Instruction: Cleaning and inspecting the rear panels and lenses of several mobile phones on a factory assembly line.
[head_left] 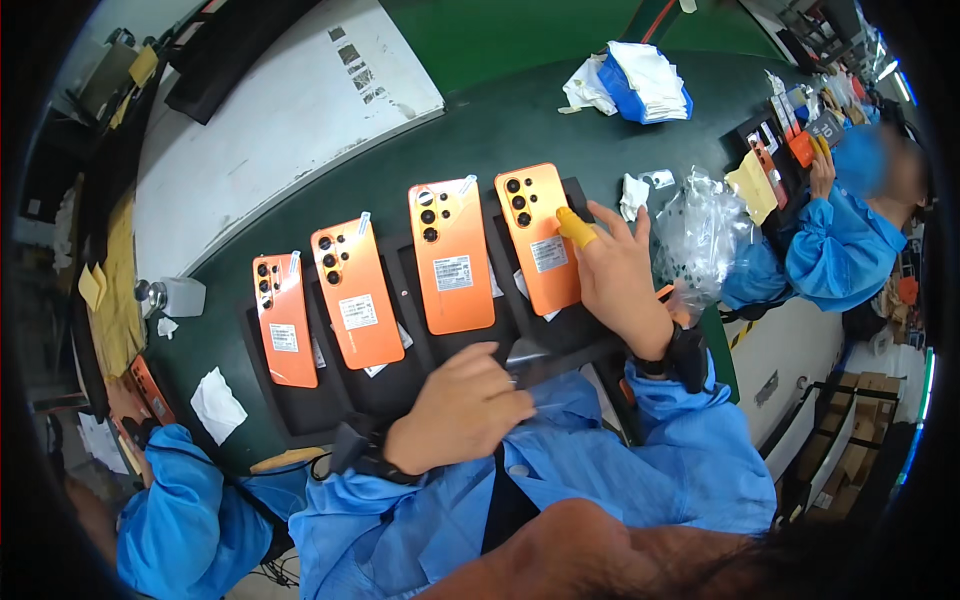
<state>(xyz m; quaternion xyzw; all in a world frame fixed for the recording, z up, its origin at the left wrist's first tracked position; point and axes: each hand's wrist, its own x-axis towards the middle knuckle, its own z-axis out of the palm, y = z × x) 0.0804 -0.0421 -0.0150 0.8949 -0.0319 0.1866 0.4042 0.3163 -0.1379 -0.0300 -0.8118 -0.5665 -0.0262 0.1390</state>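
Four orange phones lie backs up in a slanting row in black trays: the leftmost phone (285, 325), a second phone (375, 330), a third phone (465, 305) and the rightmost phone (550, 285). Each has a white label and dark camera rings. Clear pull tabs stick up from the three on the left; the rightmost shows none. My right hand (625, 285), fingers spread, rests a yellow-covered digit on the rightmost phone's right edge. My left hand (465, 410) is curled in front of the third phone, slightly blurred. A thin translucent film (527, 358) shows at its fingers.
The black trays (315, 405) cover the bench's near side. Crumpled clear plastic bags (700, 235) lie right of my hand; white cloths in a blue wrapper (645, 85) sit farther back. A white bottle (180, 298) stands at left. Co-workers in blue sleeves (840, 250) work on both sides.
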